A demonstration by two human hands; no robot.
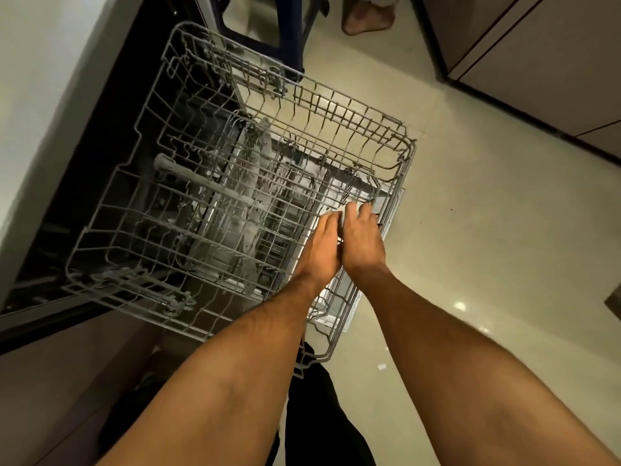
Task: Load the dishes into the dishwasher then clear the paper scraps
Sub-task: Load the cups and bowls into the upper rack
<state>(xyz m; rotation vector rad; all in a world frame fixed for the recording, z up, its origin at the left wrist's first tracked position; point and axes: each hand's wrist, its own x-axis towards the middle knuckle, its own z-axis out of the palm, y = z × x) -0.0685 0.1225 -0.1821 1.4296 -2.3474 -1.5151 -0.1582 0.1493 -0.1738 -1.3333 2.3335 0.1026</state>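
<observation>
The dishwasher point(100, 183) stands open with its grey wire upper rack point(369, 129) pulled out over a lower rack point(339, 317). No dishes show in the racks. Both my hands reach down side by side into the right front part of the racks. My left hand point(321, 250) and my right hand point(361, 237) have their fingers curled down among the wires near a small pale thing point(344, 215) between them. What they grip is hidden by the hands. A small white paper scrap point(381, 367) lies on the floor by the rack.
A white counter side point(40, 95) borders the dishwasher on the left. A dark blue stool point(268, 38) stands beyond the rack, and a person's bare foot point(366, 18) is on the tiled floor point(487, 230). Grey cabinets point(537, 62) run along the right.
</observation>
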